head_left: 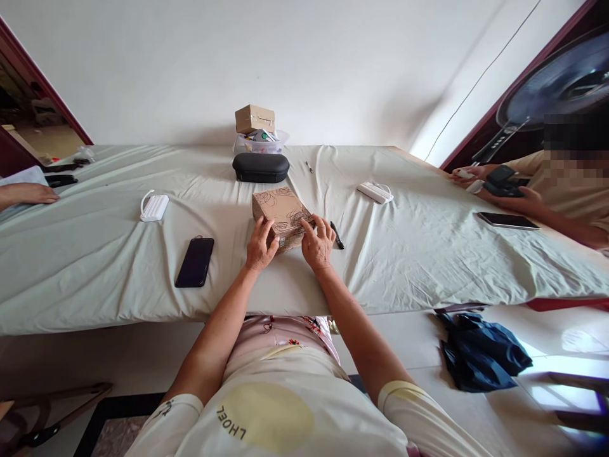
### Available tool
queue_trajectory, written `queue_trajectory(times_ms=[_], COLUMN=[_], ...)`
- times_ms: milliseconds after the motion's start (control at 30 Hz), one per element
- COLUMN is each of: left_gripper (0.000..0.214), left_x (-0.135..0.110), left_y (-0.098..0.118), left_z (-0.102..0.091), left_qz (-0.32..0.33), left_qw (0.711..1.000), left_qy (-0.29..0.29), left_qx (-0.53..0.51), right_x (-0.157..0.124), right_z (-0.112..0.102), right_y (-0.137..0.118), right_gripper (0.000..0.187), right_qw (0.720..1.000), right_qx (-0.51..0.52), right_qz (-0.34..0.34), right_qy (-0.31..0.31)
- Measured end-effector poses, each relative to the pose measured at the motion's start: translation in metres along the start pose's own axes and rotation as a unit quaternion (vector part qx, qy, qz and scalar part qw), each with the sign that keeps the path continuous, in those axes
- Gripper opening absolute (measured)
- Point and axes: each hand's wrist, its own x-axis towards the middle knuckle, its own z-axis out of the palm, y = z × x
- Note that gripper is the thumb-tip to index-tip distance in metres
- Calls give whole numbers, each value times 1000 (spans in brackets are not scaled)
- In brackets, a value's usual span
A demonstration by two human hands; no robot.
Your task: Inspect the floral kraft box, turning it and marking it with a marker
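Nearest the lens, a pale shirt (266, 412) with yellow print filled the lower frame, and two bare forearms reached from it to a table under a grey-green sheet (95, 266). At the far left, about nine o'clock from the work, another person's hand (29, 193) lay flat on the sheet. A small white device (153, 207) sat at ten o'clock and a black phone (195, 262) lay face up at eight o'clock.

At centre stood the cardboard box (280, 212), printed with a line drawing and turned slightly askew. The left hand (259, 244) had its fingers curled over the box's near left corner, grasping it. The right hand (318, 243) gripped the near right edge, fingertips pressed on top. The box looked shut, its flaps down. Whether it was sealed could not be told.

At twelve o'clock lay a black case (261, 167), with a plastic tub (278, 147) and a small carton (255, 119) beyond it. A pen (337, 235) lay just beside the right hand at three o'clock. Farther right were a second white device (375, 192), another phone (508, 220), and a co-worker's hands (521, 198) holding a dark gadget.
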Motion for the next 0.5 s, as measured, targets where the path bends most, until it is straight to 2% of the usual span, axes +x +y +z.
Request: queue_trajectory(times_ms=[167, 300, 500], left_gripper=[47, 46, 53], left_x=[2, 5, 5], left_y=[-2, -6, -12], left_z=[-2, -4, -8], left_qz=[-22, -40, -130], left_qw=[999, 999, 990], left_qy=[-7, 6, 61], left_qx=[-40, -33, -14], right_x=[-1, -1, -4], right_z=[3, 1, -3], right_y=[2, 1, -8], right_gripper=[53, 52, 49], right_qw=[997, 991, 975], right_qx=[71, 123, 198], right_qz=[-27, -41, -101], right_qy=[17, 20, -4])
